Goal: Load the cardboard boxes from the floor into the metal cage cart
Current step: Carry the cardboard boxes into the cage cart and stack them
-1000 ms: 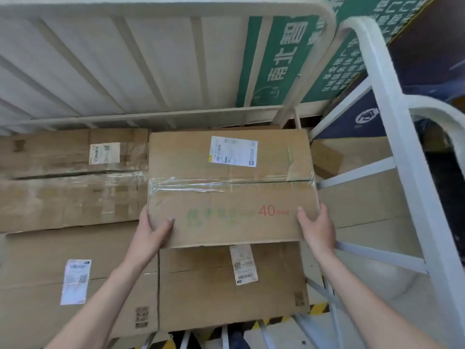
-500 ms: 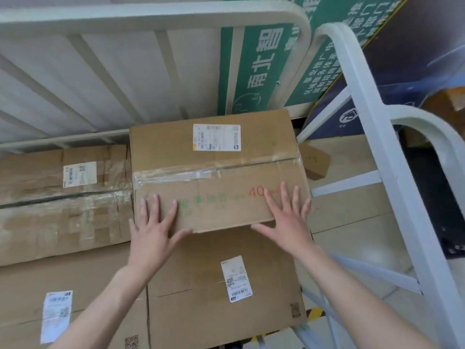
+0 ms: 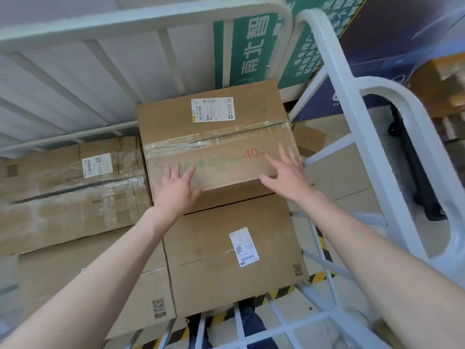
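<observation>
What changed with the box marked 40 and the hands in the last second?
The box marked 40 slid away from the person, toward the back of the cage cart. The left hand and right hand let go of its near corners and now lie flat on its top. The box underneath and the boxes at left stayed put.

Left hand [image 3: 176,195], right hand [image 3: 286,177] — bare forearms [image 3: 113,268], dark blue trousers [image 3: 250,323].
</observation>
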A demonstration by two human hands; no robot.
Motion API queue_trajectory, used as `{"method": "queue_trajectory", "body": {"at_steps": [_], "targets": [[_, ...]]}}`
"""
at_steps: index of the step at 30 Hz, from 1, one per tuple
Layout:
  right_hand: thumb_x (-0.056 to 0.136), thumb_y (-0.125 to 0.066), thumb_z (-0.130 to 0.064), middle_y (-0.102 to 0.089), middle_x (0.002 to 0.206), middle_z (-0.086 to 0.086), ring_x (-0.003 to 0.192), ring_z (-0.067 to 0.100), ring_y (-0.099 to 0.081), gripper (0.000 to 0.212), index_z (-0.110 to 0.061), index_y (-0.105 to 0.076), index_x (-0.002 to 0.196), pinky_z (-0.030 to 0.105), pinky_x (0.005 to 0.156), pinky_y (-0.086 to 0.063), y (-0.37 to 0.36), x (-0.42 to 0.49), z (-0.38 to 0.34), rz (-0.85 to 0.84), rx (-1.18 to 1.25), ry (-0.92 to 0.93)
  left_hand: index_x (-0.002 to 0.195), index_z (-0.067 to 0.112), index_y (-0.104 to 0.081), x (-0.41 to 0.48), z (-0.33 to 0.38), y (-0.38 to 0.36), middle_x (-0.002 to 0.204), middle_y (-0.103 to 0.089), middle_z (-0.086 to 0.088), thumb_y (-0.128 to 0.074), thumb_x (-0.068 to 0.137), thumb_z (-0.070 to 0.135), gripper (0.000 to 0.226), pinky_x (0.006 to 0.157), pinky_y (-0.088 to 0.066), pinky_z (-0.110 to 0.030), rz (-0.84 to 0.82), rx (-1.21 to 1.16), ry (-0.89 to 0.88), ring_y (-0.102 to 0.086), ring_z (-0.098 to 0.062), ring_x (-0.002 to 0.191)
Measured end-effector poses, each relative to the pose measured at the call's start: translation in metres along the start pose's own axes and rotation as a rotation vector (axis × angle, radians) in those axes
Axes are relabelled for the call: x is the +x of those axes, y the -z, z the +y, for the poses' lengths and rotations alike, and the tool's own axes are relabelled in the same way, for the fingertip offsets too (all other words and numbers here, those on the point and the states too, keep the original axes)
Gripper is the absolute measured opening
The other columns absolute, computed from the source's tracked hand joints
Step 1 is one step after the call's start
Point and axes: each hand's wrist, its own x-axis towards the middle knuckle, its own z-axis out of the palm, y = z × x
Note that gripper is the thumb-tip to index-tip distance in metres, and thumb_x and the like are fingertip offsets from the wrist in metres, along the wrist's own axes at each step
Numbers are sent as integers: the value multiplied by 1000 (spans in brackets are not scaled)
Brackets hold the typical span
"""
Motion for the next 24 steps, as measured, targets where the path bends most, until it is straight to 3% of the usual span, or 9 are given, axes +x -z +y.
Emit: {"method": "queue_trajectory", "body": {"at_steps": [3, 9, 14, 19, 24], "targets": [[90, -47, -57, 7, 168, -3, 153, 22, 11, 72, -36, -28, 156, 52, 123, 1, 7, -64, -18, 87, 53, 16, 159, 34, -13, -42, 23, 19, 166, -12, -10, -44, 99, 52, 69, 116, -6, -65, 33, -30, -107, -1, -30, 153], [97, -45, -54, 8, 168, -4, 153, 19, 11, 74, -35, -11, 159, 50, 124, -4, 19, -224, -58, 118, 176, -97, 158, 35, -18, -159, 51, 57, 165, -18, -8, -45, 99, 52, 67, 117, -8, -63, 37, -161, -232, -4, -27, 153], [95, -40, -63, 16, 166, -11, 151, 13, 16, 78, -41, 0, 158, 48, 124, -4, 37, -362, -78, 199, 302, -187, 157, 40, -18, -274, 88, 77, 165, -20, -5, -47, 97, 52, 68, 119, -9, -58, -2, -257, -331, -6, -23, 153], [91, -28, -71, 13, 166, -11, 151, 10, 14, 78, -44, 2, 157, 37, 120, 2, 60, -485, -52, 425, 387, -336, 156, 39, -20, -370, 169, 79, 165, -21, 0, -45, 96, 54, 66, 121, -12, -55, -81, -283, -552, -7, -19, 153], [97, -36, -62, 9, 168, -4, 154, 20, 7, 75, -40, 1, 158, 44, 124, -7, 73, -595, 14, 590, 444, -603, 157, 33, -23, -451, 293, 56, 164, -24, 0, -50, 97, 50, 69, 121, -15, -46, -181, -221, -830, -11, -18, 153]]}}
